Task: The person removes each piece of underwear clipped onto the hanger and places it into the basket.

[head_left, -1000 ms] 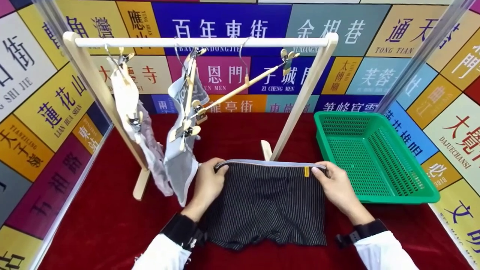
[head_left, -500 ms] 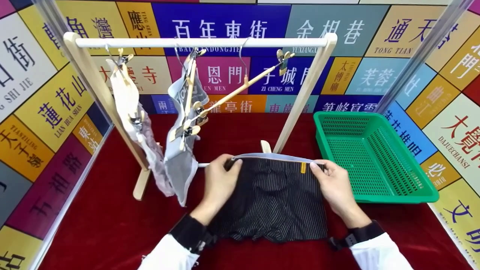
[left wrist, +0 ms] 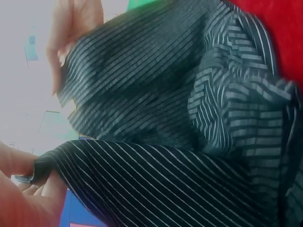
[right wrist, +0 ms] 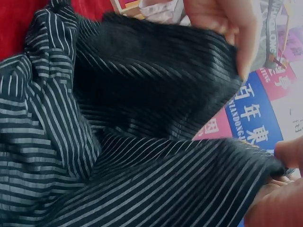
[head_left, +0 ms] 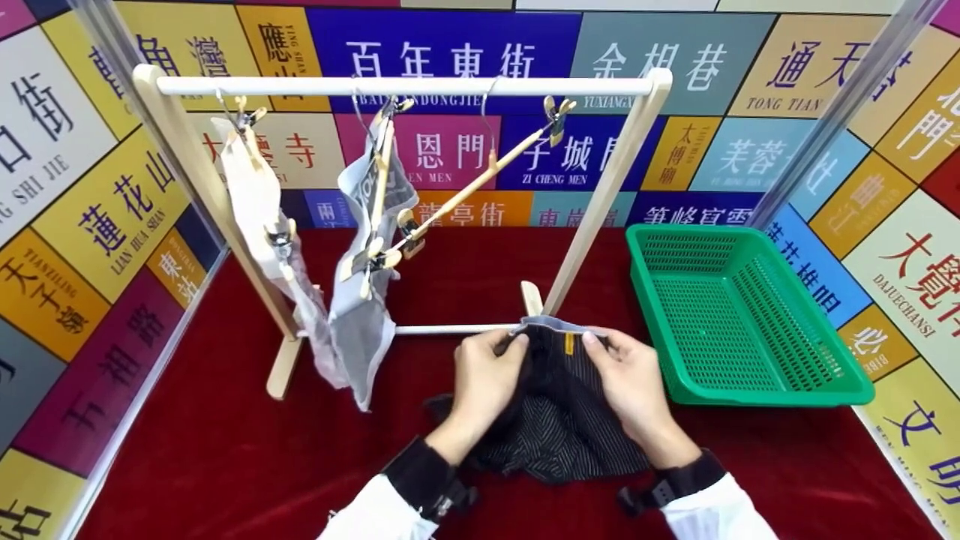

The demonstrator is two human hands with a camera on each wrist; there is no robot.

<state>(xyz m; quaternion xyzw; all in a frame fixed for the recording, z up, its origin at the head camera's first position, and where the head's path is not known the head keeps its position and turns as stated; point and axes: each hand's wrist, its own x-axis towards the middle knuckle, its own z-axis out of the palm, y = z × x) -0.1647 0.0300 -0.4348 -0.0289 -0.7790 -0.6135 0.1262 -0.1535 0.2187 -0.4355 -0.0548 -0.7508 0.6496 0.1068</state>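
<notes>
Black boxer shorts (head_left: 559,420) with thin white stripes hang between my two hands, their grey inner waistband (head_left: 555,324) at the top and a small yellow tag near the right end. My left hand (head_left: 484,379) pinches the left end of the waistband between thumb and fingers. The right hand (head_left: 634,379) pinches the other end, beside the tag. Between the hands the cloth sags and folds, as the left wrist view shows with the striped fabric (left wrist: 142,94) bunched. In the right wrist view the striped cloth (right wrist: 151,75) droops in a deep fold.
Behind stands a wooden rack (head_left: 405,86) with a grey garment (head_left: 364,322) and a pale garment (head_left: 255,180) clipped on hangers. A bare clip hanger (head_left: 480,180) hangs at its right. On the right sits a green basket (head_left: 750,337) on the red cloth (head_left: 225,465).
Both hands have come closer together, the left moving right and the right moving left. The waistband, stretched straight before, is now shorter and slack, and the shorts are bunched. The bare hanger has swung slightly.
</notes>
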